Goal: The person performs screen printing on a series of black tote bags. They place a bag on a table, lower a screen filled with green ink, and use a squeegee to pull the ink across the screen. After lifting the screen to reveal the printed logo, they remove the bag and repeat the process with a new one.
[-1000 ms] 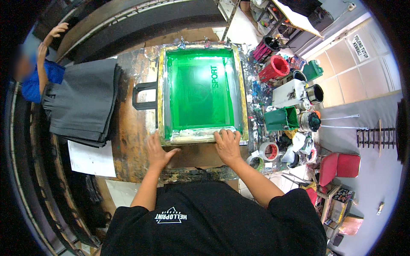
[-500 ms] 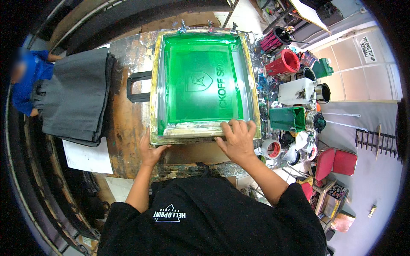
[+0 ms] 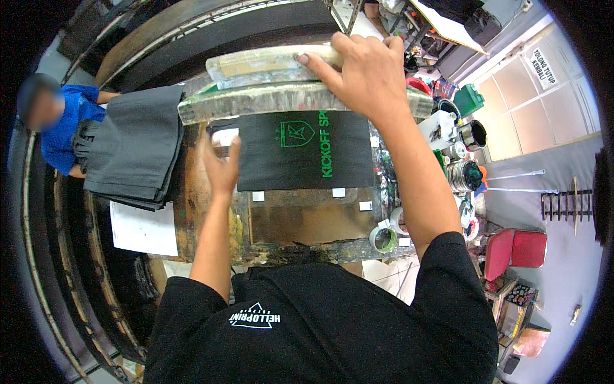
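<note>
Gripping the raised screen frame [image 3: 300, 96] by its near edge, our right hand [image 3: 368, 77] closes around it. Our left hand [image 3: 220, 168] hovers open, holding nothing, beside the black cloth [image 3: 288, 163] with green print lying flat on the stained counter [image 3: 307, 224].

The scene is evenly and brightly lit from above, without strong shadows. Strong fisheye bending and a black vignette are seen around the rim; the centre is sharp.
</note>
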`<act>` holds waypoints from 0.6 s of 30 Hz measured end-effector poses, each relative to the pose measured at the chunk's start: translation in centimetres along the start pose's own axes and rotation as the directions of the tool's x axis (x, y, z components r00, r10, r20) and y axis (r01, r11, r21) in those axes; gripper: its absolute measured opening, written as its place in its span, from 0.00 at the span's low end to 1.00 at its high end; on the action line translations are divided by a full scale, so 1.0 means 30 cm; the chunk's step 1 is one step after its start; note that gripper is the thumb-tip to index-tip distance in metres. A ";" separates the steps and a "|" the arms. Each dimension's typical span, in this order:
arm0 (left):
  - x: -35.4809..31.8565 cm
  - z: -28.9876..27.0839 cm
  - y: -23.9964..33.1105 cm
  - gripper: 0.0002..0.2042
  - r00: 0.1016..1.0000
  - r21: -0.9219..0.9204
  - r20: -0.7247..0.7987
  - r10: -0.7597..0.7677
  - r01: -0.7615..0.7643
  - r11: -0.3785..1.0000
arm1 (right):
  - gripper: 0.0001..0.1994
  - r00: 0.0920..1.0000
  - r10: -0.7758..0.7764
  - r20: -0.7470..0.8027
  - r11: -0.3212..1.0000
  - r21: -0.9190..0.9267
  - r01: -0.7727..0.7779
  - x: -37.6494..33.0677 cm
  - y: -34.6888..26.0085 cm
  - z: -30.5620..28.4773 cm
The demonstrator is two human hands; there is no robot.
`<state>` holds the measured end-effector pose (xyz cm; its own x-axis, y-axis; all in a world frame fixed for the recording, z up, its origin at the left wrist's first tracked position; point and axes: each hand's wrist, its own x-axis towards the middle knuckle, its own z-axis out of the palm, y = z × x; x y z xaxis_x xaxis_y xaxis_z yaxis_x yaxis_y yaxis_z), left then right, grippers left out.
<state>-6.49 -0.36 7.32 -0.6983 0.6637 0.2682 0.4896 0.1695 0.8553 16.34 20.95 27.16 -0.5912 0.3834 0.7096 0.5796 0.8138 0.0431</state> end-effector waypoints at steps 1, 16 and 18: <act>-0.071 0.039 -0.172 0.47 0.991 0.199 0.050 -0.127 0.115 0.973 | 0.31 1.000 -0.008 0.001 1.000 0.014 0.008 0.019 -0.005 0.003; -0.215 0.127 -0.314 0.19 0.983 0.258 0.015 -0.181 0.171 0.951 | 0.33 0.998 0.031 0.055 1.000 -0.002 -0.031 0.110 0.036 -0.012; -0.099 0.063 -0.145 0.17 0.992 0.280 0.096 -0.082 0.052 0.959 | 0.33 0.999 0.035 0.020 0.999 -0.003 -0.035 0.103 0.059 -0.003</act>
<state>-5.55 -1.70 1.97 -0.6826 0.7146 0.1531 0.5791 0.4011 0.7098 15.59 23.53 29.49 -0.5815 0.4200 0.6967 0.6013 0.7988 0.0203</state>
